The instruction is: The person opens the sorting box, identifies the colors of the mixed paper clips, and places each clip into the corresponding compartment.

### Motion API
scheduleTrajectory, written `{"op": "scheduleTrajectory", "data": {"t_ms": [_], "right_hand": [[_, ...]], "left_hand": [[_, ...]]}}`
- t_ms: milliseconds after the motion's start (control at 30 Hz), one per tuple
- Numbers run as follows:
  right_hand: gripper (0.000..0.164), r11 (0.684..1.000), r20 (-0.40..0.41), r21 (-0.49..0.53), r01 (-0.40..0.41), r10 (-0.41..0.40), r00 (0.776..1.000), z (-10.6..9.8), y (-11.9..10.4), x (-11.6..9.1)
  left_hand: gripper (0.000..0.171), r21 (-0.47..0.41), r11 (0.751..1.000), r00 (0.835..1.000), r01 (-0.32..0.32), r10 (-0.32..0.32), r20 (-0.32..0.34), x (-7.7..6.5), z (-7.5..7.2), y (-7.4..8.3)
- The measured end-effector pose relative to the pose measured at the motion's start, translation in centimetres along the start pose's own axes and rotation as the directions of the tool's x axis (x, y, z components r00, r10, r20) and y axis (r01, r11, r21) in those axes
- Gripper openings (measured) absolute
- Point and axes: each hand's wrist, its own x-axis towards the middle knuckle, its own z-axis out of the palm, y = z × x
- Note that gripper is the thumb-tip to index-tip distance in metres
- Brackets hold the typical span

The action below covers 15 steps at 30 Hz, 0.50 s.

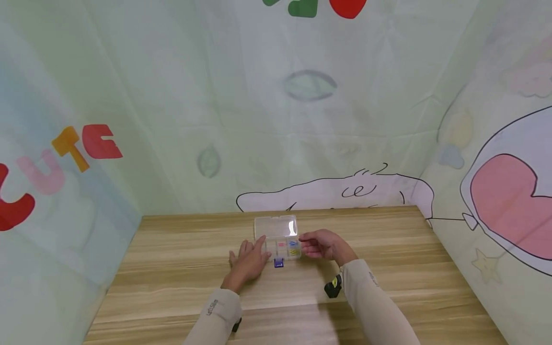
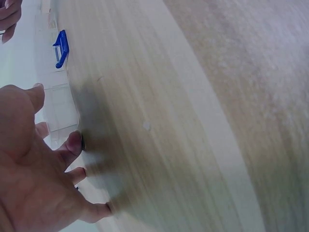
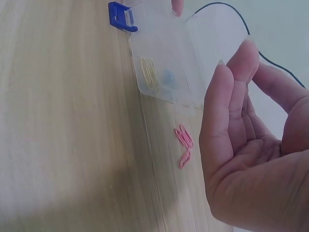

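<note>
A clear plastic compartment box (image 1: pixel 270 248) lies on the table with its lid (image 1: pixel 273 227) folded back and its blue latch (image 1: pixel 278 262) at the front. Blue paper clips (image 1: pixel 293 243) and yellow paper clips (image 1: pixel 293 252) lie in its right-hand compartments, pink ones (image 1: pixel 282 245) in a middle one. My left hand (image 1: pixel 247 261) rests at the box's left end, fingers spread (image 2: pixel 43 164). At the right end, my right hand (image 1: pixel 323 245) has loosely bent fingers, and nothing shows between them. Beneath it, several pink paper clips (image 3: pixel 183 140) lie on the table.
The wood-grain table (image 1: pixel 172 287) ends at a printed cloth backdrop (image 1: pixel 172 120) behind and on both sides. Black wrist devices sit below both sleeves, the right one (image 1: pixel 333 286) in plain sight. A dark cord (image 3: pixel 222 4) curves behind the box.
</note>
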Motion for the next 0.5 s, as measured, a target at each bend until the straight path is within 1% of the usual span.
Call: {"op": "scheduleTrajectory", "data": {"t_ms": [133, 300, 500], "right_hand": [[0.025, 1.000, -0.049, 0.015, 0.023, -0.022, 0.999, -0.7, -0.1, -0.1], [0.031, 0.998, -0.079, 0.031, 0.053, -0.051, 0.996, -1.7, -0.4, -0.5], [0.031, 0.997, -0.098, 0.050, 0.050, -0.045, 0.994, -2.8, -0.5, -0.5]], "left_hand": [[0.058, -0.004, 1.000, 1.000, 0.002, -0.002, 0.003, 0.0, 0.1, 0.0], [0.058, -0.005, 1.000, 1.000, 0.014, -0.014, 0.012, 0.0, 0.1, 0.0], [0.058, -0.006, 1.000, 1.000, 0.026, -0.025, 0.017, 0.0, -0.1, 0.1]]}}
